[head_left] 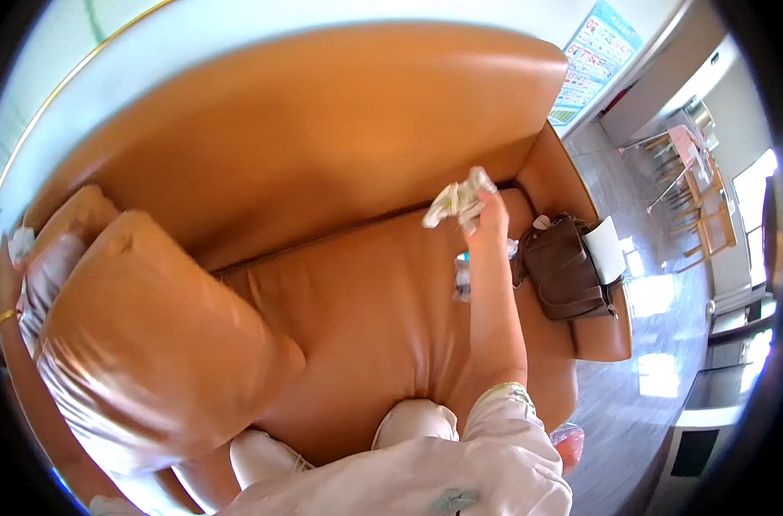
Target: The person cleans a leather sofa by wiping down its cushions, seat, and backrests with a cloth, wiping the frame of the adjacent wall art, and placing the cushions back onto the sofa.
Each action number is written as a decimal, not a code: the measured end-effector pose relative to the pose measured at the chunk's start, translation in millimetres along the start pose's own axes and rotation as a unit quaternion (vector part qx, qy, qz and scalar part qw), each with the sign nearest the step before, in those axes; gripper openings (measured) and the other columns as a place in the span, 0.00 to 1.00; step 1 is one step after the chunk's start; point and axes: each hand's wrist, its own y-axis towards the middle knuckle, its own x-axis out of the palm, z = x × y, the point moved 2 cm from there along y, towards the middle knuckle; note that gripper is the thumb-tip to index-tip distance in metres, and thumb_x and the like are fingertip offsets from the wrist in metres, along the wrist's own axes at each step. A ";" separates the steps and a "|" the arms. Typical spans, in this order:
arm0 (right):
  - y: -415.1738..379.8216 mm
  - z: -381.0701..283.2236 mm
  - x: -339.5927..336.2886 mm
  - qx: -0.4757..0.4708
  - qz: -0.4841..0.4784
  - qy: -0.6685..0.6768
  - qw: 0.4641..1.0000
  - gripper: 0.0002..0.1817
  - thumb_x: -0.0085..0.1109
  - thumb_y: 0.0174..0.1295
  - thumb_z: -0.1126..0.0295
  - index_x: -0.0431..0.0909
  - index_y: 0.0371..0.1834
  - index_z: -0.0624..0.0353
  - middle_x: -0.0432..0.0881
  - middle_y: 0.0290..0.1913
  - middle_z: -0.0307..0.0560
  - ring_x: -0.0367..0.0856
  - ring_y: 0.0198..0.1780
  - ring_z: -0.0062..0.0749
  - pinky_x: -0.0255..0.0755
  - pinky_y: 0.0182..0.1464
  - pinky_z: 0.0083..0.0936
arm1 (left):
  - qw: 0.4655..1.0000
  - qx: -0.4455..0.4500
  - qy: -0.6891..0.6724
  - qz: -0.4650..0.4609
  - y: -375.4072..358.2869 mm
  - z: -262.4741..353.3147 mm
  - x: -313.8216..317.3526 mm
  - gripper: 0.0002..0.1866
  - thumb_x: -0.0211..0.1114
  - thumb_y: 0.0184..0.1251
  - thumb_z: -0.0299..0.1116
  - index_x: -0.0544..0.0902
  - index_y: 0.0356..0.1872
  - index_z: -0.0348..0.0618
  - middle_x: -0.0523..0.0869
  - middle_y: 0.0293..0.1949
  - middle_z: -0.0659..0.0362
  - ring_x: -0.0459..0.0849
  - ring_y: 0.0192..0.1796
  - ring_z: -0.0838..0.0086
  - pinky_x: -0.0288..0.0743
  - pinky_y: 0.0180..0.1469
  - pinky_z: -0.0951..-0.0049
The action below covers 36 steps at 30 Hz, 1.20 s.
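Note:
Over the seat of a brown leather sofa point(348, 301), my right hand point(490, 219) is closed on a crumpled pale cloth point(457, 203). The cloth hangs bunched above the join between seat and backrest, blurred at its edges. At the far left edge, my left hand point(4, 275), with a gold bracelet at the wrist, is beside the brown cushions. Something white and crumpled, like a cloth point(20, 244), shows between its thumb and fingers. A large brown cushion point(150, 318) stands tilted by my left arm, with another cushion point(77, 215) behind it.
A dark brown handbag point(565, 267) with white paper point(604, 249) lies against the right armrest. A small clear plastic packet point(463, 277) is partly behind my right forearm. A reddish plastic bag point(568, 445) is beside the sofa. Tables and wooden chairs point(709, 228) stand farther right.

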 end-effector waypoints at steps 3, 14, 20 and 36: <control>55.1 -11.4 27.4 -0.220 -0.230 0.059 0.946 0.13 0.38 0.70 0.74 0.72 0.52 0.59 0.75 0.40 0.43 0.75 0.38 0.33 0.73 0.37 0.26 | 0.991 0.090 -0.084 0.058 65.7 217.7 -84.0 0.28 0.60 0.69 0.39 0.69 0.67 0.40 0.70 0.68 0.49 0.64 0.71 0.60 0.55 0.72 0.65; 198.9 6.3 -11.7 -0.470 0.245 -0.357 0.770 0.27 0.35 0.74 0.57 0.60 0.68 0.67 0.62 0.68 0.62 0.56 0.72 0.54 0.54 0.70 0.43 | 0.828 0.537 -0.088 0.137 148.4 524.8 -88.0 0.37 0.54 0.67 0.52 0.62 0.70 0.36 0.66 0.71 0.51 0.66 0.70 0.58 0.57 0.71 0.60; 203.9 26.3 -63.3 -0.238 0.381 -0.167 0.878 0.29 0.31 0.72 0.58 0.61 0.67 0.68 0.64 0.69 0.62 0.60 0.69 0.51 0.58 0.68 0.37 | 0.843 0.517 -0.111 0.100 148.6 519.0 -86.7 0.36 0.52 0.68 0.48 0.60 0.72 0.38 0.63 0.72 0.49 0.64 0.72 0.56 0.56 0.71 0.62; 103.5 -105.3 147.6 -0.697 -0.025 -0.532 0.481 0.20 0.54 0.61 0.61 0.75 0.51 0.64 0.69 0.62 0.65 0.61 0.66 0.64 0.50 0.69 0.57 | 0.860 0.492 -0.096 0.093 144.6 517.5 -78.7 0.37 0.50 0.69 0.51 0.58 0.72 0.36 0.62 0.72 0.48 0.63 0.73 0.55 0.55 0.72 0.61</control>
